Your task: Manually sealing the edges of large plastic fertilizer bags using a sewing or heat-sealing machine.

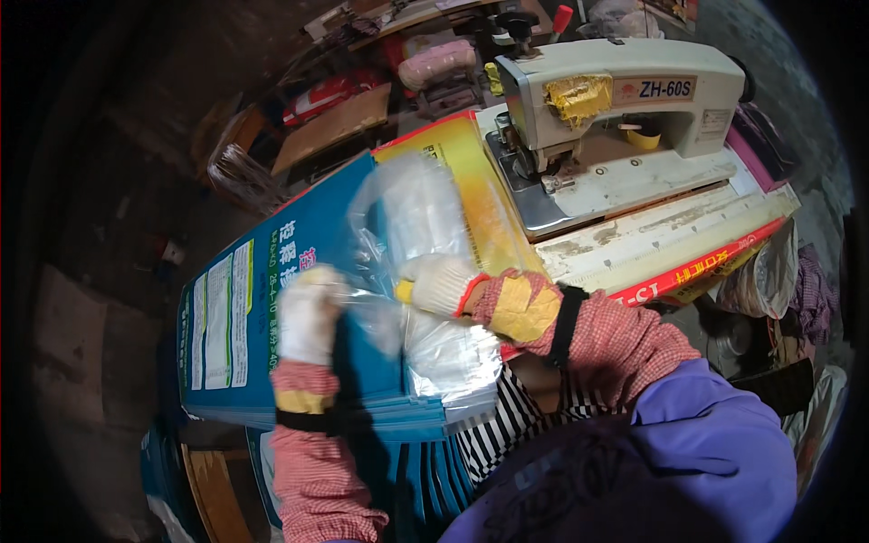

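Note:
Both my hands wear white knit gloves. My right hand (pixel 439 282), with a yellow patch at its fingers, is closed on a clear plastic bag (pixel 421 213). Part of the film stretches across to my left hand (pixel 312 312), which is blurred but appears closed on its edge. Beneath lies a stack of blue printed sacks (pixel 244 281), their layered edges showing along the near side. More folded clear plastic (pixel 448 357) rests on top, below my right wrist. What the bag covers is partly hidden.
A white industrial sewing machine (pixel 625 86) stands at the right rear on a worn white bed. A yellow printed sack (pixel 471 167) lies between it and the blue stack. Behind are a brown board (pixel 333 128) and a rolled pink bundle (pixel 437 63). A wooden frame (pixel 215 489) stands at lower left.

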A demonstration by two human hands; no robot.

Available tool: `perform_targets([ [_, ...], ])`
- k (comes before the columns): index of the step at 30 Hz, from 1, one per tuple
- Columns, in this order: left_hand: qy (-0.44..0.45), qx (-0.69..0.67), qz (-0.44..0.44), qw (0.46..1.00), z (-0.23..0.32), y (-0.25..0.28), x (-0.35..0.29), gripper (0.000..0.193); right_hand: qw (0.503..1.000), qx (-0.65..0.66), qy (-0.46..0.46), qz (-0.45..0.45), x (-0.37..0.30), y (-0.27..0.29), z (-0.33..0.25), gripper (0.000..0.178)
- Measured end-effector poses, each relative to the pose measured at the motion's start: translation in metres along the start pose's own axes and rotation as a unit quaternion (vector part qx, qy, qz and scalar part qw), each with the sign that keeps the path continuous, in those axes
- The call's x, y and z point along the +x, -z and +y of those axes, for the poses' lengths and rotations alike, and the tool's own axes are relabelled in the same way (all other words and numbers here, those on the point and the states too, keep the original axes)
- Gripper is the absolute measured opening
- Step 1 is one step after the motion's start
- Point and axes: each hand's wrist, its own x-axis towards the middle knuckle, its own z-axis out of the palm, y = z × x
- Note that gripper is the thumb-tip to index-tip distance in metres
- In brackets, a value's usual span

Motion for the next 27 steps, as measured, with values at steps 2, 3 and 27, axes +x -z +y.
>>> perform_targets([
  [2, 0.149, -0.364, 0.163, 0.905, -0.024, 0.064, -0.011, 0.013, 0.989, -0.137, -0.049, -0.022, 0.009, -0.008, 0.023, 0.022],
  [3, 0.023, 0.049, 0.236, 0.97, -0.038, 0.094, -0.023, 0.012, 0.99, -0.135, -0.042, -0.026, 0.012, -0.008, 0.017, 0.022],
  [27, 0.109, -0.17, 0.268, 0.942, 0.094, 0.138, -0.143, 0.009, 0.935, 0.221, -0.226, 0.157, 0.101, -0.049, 0.018, 0.025],
])
